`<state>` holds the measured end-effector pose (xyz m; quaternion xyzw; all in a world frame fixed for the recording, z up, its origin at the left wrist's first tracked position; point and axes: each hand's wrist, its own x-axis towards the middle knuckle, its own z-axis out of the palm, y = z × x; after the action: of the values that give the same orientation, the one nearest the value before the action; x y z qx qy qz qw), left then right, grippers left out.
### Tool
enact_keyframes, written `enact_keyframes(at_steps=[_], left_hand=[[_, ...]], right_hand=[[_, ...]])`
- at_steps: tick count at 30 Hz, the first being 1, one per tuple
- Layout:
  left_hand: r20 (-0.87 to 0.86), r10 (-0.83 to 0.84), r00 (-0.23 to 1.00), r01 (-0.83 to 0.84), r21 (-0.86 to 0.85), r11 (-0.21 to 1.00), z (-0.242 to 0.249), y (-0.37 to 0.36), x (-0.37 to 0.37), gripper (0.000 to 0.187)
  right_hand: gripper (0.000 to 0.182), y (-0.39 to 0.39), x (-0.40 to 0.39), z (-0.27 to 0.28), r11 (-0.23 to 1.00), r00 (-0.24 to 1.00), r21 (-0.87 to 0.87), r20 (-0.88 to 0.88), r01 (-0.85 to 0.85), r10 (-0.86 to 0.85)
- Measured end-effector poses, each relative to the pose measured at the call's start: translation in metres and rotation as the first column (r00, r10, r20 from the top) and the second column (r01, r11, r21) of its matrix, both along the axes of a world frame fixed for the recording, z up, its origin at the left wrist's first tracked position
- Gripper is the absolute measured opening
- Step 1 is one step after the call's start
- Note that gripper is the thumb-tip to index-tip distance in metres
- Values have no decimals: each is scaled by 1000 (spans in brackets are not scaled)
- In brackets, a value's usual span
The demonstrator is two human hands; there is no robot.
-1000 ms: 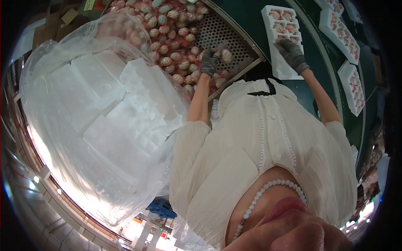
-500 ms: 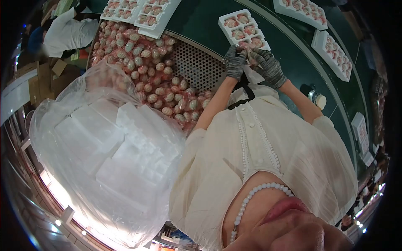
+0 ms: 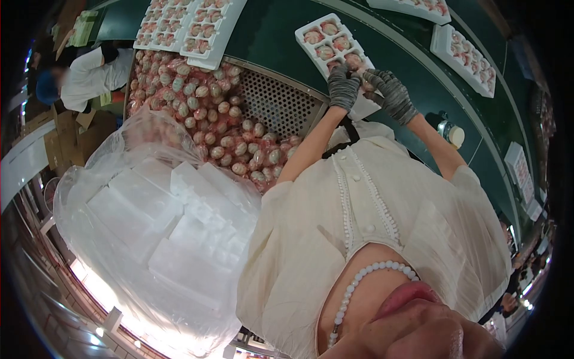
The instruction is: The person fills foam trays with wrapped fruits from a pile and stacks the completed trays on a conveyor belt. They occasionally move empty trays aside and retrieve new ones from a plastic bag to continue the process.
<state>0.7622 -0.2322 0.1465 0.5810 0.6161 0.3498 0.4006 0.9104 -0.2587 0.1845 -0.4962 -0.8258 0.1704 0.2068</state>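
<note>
Both my hands wear grey knit gloves and work at the near end of a white foam tray (image 3: 306, 31) with compartments. Round, egg-like balls in clear and reddish wrap (image 3: 324, 52) fill its far cells. My left hand (image 3: 344, 88) is curled over the tray's near left part, hiding what its fingertips hold. My right hand (image 3: 391, 96) reaches in from the right, its thumb and fingers around a wrapped ball that shows only in part between the hands. White material protrudes beneath my hands, toward my body.
To the left, a perforated metal bin (image 3: 278, 99) holds a heap of wrapped balls (image 3: 203, 113). A clear bag of white foam trays (image 3: 137, 209) stands nearer. More filled trays (image 3: 463, 63) lie on the green surface (image 3: 269, 36), with a jar (image 3: 454, 136) right of me. A co-worker (image 3: 89, 78) is far left.
My hands have separated slightly, and the wrapped ball between them sits lower at the tray's near end. The whole view has shifted a little, bringing the co-worker further into sight.
</note>
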Motion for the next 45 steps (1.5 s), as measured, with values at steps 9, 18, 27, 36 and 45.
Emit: enact_keyframes(at_steps=[9,18,27,36,45], left_hand=[[-371,-179,911,249,152,957,-22,-21,10,32],[-514,-321,795,413,71,908,-17,-17,7,36],[-329,-269,905,347,207,915,-28,-29,0,36],[-199,-275,941,319,243,916,-42,-30,0,28],[-148,-313,938,343,276,898,-18,-36,-10,29]], right_hand=[[41,28,16,-37,888,965,-419,-89,190,-248],[39,17,3,-24,889,941,-313,143,336,-305],[35,28,-10,-22,899,911,-231,276,371,-305],[30,33,5,-30,864,954,-405,153,299,-259],[22,45,9,-43,875,987,-459,99,156,-125]])
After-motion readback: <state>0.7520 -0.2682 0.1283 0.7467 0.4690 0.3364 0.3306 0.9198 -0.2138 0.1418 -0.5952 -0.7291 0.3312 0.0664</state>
